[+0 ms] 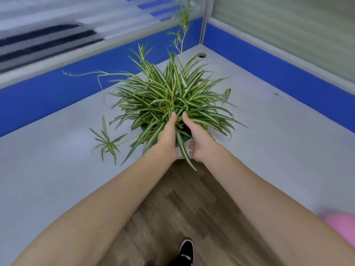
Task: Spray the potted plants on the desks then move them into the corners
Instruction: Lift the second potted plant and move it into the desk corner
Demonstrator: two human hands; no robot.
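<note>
A spider plant (169, 96) with striped green-and-white leaves stands in a dark green pot (185, 138), mostly hidden by foliage, near the inner front edge of the grey corner desk (269, 135). My left hand (167, 135) grips the pot's left side, thumb up among the leaves. My right hand (199, 141) grips its right side, thumb on the rim and fingers curled underneath. One long runner with a plantlet (105, 140) trails to the left over the desk.
Blue partition panels (57, 89) with frosted glass above close the desk on two sides and meet at the far corner, where a cable hole (201, 55) sits. A pink object (342, 223) lies at the right edge. Below is wood floor and my black shoe (186, 250).
</note>
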